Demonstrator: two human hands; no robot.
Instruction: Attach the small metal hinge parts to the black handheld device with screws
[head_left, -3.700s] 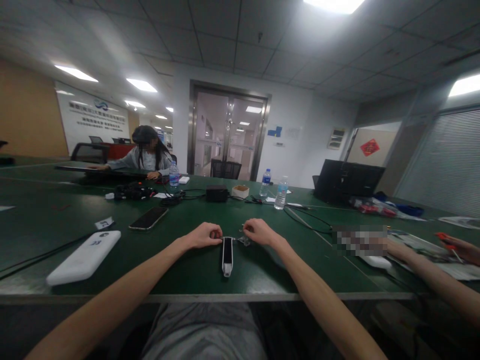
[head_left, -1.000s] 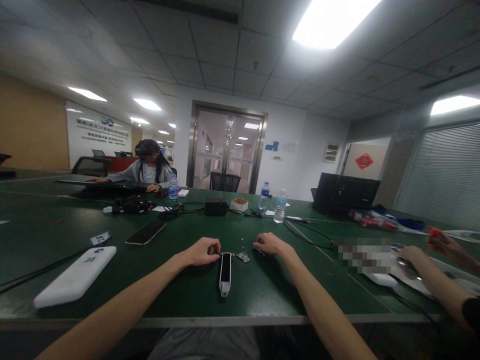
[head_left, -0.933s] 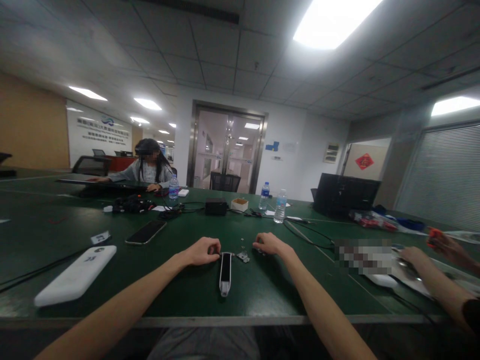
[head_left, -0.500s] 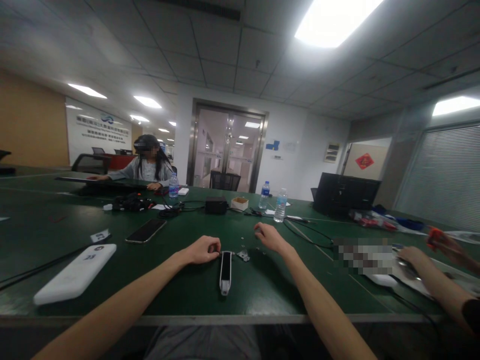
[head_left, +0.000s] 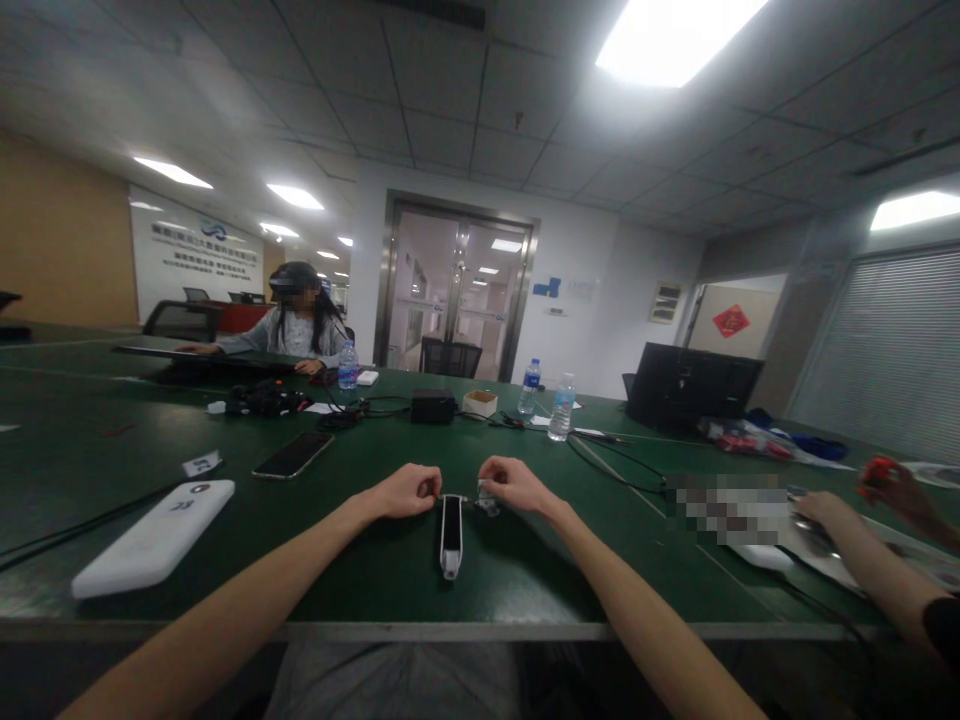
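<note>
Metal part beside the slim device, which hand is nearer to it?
Right. The right hand has its fingertips at the metal part; the left hand is across the device.

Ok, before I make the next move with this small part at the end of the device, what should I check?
1. Slim white device lies flat on the green table, back from its near edge: ok.
2. Left hand is curled at the device's far end; actual grip on it: cannot tell.
3. Right hand has its fingertips closed on the small metal part: ok.
4. Part lined up with the device's end: cannot tell, too small to see.
5. Co-worker's arm at the right is apart from both hands: ok.
</note>
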